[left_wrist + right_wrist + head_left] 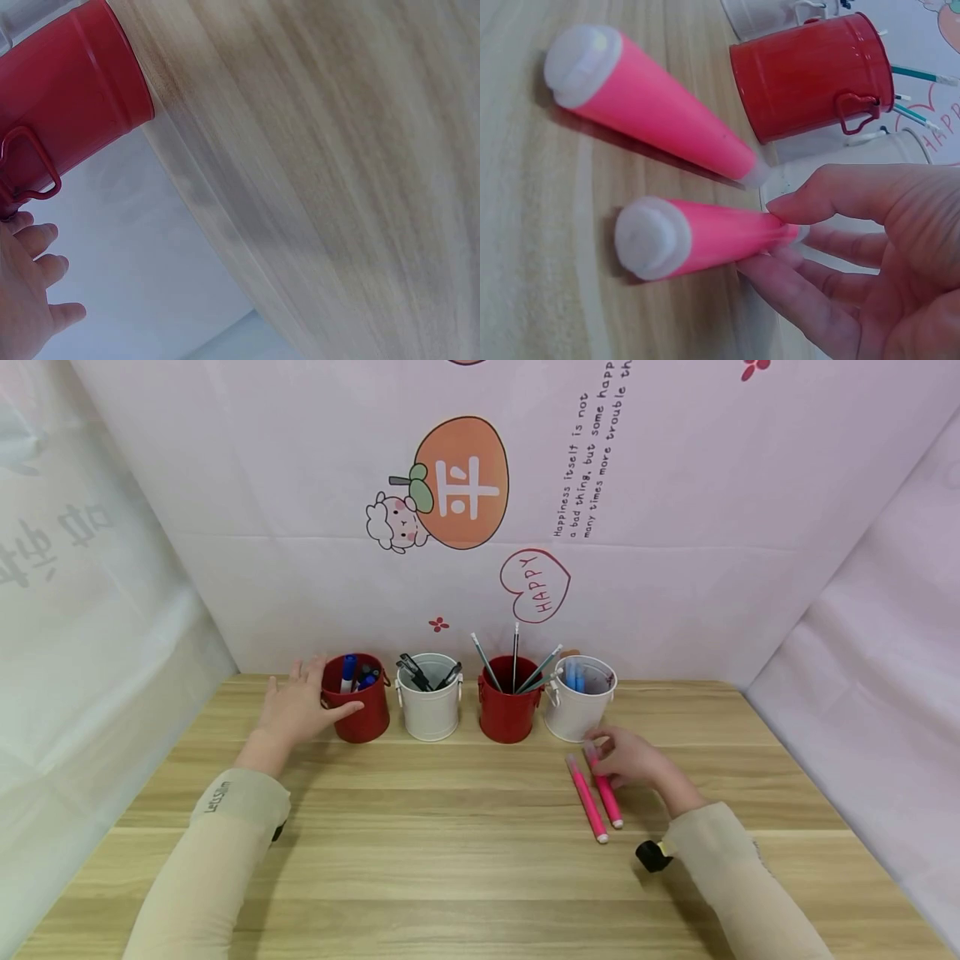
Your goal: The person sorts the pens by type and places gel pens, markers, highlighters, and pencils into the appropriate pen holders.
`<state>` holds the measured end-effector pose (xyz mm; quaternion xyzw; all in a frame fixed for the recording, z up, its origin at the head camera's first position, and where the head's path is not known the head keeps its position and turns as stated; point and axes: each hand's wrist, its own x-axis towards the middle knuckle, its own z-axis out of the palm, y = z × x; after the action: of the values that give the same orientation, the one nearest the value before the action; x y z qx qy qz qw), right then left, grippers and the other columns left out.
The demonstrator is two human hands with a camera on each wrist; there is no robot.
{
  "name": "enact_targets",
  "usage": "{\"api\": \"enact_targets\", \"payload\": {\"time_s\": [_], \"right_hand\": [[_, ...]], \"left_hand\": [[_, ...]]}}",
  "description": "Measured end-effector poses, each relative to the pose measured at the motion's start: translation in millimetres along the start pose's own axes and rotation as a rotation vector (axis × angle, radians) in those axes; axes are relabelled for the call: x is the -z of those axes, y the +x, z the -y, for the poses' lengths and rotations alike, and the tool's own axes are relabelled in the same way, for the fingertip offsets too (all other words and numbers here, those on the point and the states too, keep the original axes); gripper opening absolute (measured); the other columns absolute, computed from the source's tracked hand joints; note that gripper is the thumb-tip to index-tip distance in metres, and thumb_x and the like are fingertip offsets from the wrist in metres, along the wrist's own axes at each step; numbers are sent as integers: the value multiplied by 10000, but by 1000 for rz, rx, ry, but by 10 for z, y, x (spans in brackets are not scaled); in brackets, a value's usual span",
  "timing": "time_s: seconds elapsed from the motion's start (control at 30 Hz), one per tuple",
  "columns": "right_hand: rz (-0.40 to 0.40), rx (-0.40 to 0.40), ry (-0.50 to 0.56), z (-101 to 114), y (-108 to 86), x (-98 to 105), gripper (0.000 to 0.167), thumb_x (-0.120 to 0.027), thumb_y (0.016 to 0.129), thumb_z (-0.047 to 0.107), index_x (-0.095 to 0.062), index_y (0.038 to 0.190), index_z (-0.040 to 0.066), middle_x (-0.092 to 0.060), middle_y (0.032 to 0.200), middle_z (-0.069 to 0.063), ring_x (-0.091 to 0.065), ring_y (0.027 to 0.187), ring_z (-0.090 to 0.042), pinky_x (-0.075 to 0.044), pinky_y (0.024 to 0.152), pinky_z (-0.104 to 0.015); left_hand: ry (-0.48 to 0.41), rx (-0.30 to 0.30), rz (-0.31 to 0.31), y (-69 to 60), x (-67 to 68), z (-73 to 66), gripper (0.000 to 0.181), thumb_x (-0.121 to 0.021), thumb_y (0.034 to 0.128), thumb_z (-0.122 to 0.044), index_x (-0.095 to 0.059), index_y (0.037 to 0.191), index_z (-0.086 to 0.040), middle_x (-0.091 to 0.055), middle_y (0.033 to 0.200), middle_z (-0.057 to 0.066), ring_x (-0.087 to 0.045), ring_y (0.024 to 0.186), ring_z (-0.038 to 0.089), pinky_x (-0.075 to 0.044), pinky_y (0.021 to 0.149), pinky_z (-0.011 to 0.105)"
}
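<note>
My left hand (298,706) is against the left red bucket (366,722), its thumb across the front and its fingers spread at the far side. Blue-capped markers (348,672) stand in that bucket. With thumb and fingers my right hand (632,758) pinches a pink marker (720,236) near its clear, narrow end. The marker lies on the table, its white end towards me. Just left of it lies a second pink marker (587,797), touched by neither hand. Behind the right hand stands the right white bucket (573,714), holding blue pens (575,677).
Between the outer buckets stand a white bucket (431,714) with black pens (415,671) and a red bucket (507,714) with pencils (515,652). All line the back of the wooden table (420,860), before a printed cloth (300,527).
</note>
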<state>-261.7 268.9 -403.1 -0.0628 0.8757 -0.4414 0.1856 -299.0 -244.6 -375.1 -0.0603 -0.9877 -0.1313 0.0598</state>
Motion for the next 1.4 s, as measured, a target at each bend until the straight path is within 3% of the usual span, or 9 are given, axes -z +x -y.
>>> {"api": "enact_targets", "payload": {"time_s": [0.23,0.73,0.97,1.4], "right_hand": [[2,12,74,-52,-5,77,622,-668,821,-70,-431,1396,-83,-563,1135,-251,-616,788,-206,-598,643,-351],[23,83,175,-53,-87,227,708,-629,840,-66,-343,1487,-85,-505,1256,-332,-663,852,-238,-627,734,-463],[11,90,188,5,-136,308,695,-647,877,-39,-341,1501,-39,-476,1308,-319,-664,882,-245,-624,776,-455],[-33,155,301,149,-250,496,681,-613,940,-63,-270,1528,-82,-413,1382,-407,-711,937,-258,-611,815,-504]], "left_hand": [[-11,0,-2,-1,1,2,1136,-583,891,-734,-129,1617,12,-208,1616,342,-119,1492,550,-59,1144,759],[1,-2,7,-11,11,-8,1135,-572,893,-744,-129,1618,9,-202,1611,357,-132,1490,551,-69,1143,760],[-3,-5,5,-11,3,-3,1142,-568,889,-751,-123,1619,7,-203,1608,364,-134,1490,550,-65,1146,757],[6,-8,3,-10,5,1,1136,-553,890,-765,-152,1610,16,-209,1608,359,-142,1491,545,-82,1147,756]]}}
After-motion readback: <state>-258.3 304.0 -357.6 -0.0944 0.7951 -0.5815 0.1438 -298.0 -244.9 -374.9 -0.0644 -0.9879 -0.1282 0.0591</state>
